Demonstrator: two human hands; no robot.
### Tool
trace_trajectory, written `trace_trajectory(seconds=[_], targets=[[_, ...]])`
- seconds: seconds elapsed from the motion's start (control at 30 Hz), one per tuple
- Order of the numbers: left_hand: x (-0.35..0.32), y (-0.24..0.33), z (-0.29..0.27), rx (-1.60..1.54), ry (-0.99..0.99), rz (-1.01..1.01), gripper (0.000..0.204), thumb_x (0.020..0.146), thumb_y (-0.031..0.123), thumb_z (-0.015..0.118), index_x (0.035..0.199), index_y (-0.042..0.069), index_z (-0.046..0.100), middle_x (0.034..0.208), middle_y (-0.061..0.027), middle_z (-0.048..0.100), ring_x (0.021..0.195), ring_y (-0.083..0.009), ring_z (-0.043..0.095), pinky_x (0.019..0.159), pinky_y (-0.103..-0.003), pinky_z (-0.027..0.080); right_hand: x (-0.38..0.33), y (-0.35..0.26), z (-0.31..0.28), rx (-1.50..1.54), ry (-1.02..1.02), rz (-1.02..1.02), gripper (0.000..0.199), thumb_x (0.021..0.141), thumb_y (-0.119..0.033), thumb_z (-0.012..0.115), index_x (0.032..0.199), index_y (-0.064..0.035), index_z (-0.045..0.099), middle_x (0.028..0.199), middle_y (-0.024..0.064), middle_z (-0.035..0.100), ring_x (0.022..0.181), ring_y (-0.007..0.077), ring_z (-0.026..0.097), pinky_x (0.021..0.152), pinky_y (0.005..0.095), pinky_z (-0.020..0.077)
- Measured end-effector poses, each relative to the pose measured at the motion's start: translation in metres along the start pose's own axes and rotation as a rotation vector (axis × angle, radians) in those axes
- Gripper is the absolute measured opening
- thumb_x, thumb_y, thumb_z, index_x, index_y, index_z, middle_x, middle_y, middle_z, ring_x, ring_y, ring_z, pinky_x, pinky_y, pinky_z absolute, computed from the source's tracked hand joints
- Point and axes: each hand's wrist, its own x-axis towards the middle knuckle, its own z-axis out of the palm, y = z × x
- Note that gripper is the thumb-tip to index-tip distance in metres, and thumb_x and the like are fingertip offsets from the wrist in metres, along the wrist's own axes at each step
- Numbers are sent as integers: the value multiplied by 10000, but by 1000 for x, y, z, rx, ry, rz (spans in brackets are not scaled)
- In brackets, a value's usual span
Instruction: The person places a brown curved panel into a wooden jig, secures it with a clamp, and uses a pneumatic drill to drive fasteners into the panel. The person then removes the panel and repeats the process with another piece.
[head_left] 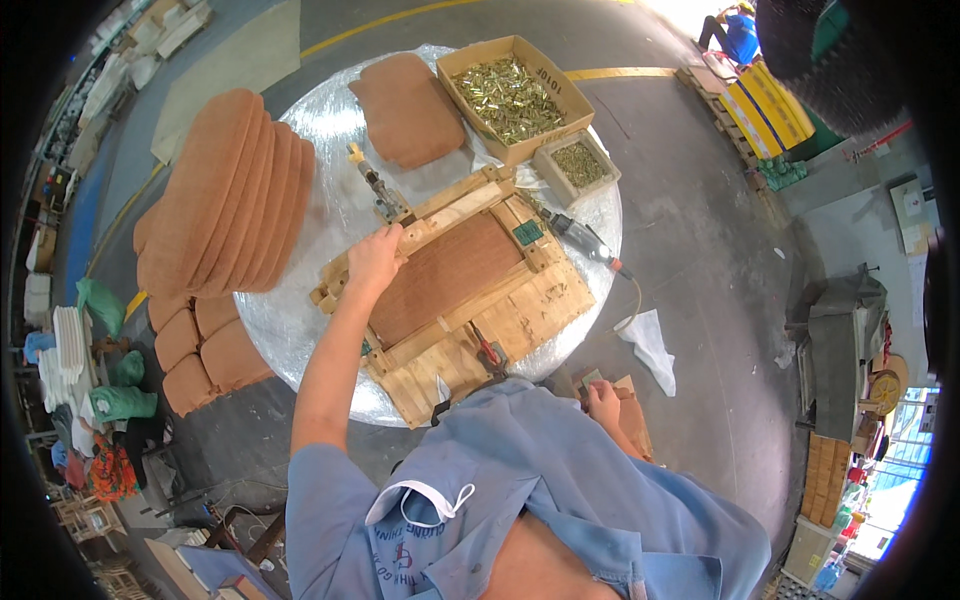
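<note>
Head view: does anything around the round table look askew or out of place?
A white rag lies crumpled on the floor right of the round table. The wooden frame sits skewed, one corner overhanging the near rim. The left hand rests on its far corner.

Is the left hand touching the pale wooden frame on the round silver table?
Touching. The head view shows the left hand resting on the top rail of the pale wooden frame, with no gap.

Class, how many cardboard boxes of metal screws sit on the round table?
2: a large box at the table's far edge, and a small box beside it, nearer the wooden frame.
</note>
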Motion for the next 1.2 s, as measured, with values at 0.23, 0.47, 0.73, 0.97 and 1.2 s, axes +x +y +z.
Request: trace_trajectory(seconds=[0.23, 0.47, 0.73, 0.97, 1.2], targets=[[4, -11, -3, -37, -53, -32, 566, 825, 308, 874, 1278, 137, 580, 1081, -94, 708, 1044, -358, 704, 846, -495, 556, 1, 3, 1, 38, 32, -10, 268, 1014, -278, 657, 1168, -71, 728, 1076, 136, 796, 1005, 274, 765, 895, 397, 579], [-5, -20, -7, -117, -84, -101, 624, 861, 428, 839, 1343, 126, 583, 1151, -134, 732, 1097, -377, 692, 885, -492, 548, 0, -7, 0, 35, -12, 30, 269, 1013, -258, 649, 1169, -54, 730, 1078, 125, 793, 1010, 253, 758, 913, 378, 572], [-13, -27, 7, -128, -17, -139, 655, 867, 625, 768, 1283, 138, 629, 1102, -126, 773, 1045, -335, 733, 831, -471, 578, 20, 25, 6, -8, -87, 30, 264, 1018, -234, 641, 1178, -42, 726, 1053, 132, 787, 974, 230, 763, 865, 370, 587], [-15, -29, 11, -80, -47, -185, 608, 858, 615, 775, 1278, 189, 667, 1052, -121, 778, 1012, -342, 740, 821, -485, 580, 36, 55, 16, 193, -232, 58, 277, 1054, -231, 649, 1197, 4, 690, 981, 113, 761, 790, 153, 712, 725, 315, 577], [-16, -24, 8, -169, -33, -223, 563, 856, 566, 797, 1264, 199, 673, 1027, -102, 781, 1007, -334, 739, 827, -481, 574, 73, 116, 33, 36, -255, -177, 291, 1036, -261, 666, 1200, -23, 699, 981, 99, 767, 770, 164, 697, 710, 312, 557]])
